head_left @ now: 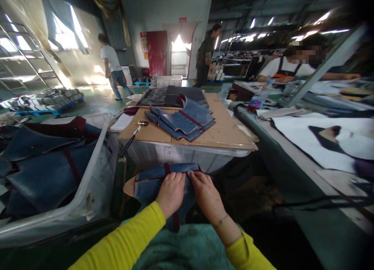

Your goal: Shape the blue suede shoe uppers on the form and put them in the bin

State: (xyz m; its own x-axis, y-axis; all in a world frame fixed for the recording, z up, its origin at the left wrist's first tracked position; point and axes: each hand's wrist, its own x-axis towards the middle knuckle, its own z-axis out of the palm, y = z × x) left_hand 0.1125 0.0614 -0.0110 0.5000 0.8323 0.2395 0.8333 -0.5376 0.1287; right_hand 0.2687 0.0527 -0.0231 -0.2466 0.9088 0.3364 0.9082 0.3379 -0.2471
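Note:
A blue leather boot upper (146,189) with dark red strips and a tan tip at its left end lies over my lap, below the cardboard-topped bin. My left hand (172,193) is closed on its upper edge, fingers bent over the dark red band. Close beside it, my right hand (207,192) pinches the same edge between thumb and fingers. The fingertips of both hands nearly meet; whatever is beneath them is hidden. Ahead, similar blue uppers (187,120) are stacked on the cardboard (228,135). To their left rests a hammer (133,139) with a black handle.
A white plastic bin (96,165) full of blue uppers stands at my left. On the right runs a long bench (306,172) with white sheets and a bottle (257,100). One person (280,69) sits there; two others (112,63) (206,55) are on foot farther back.

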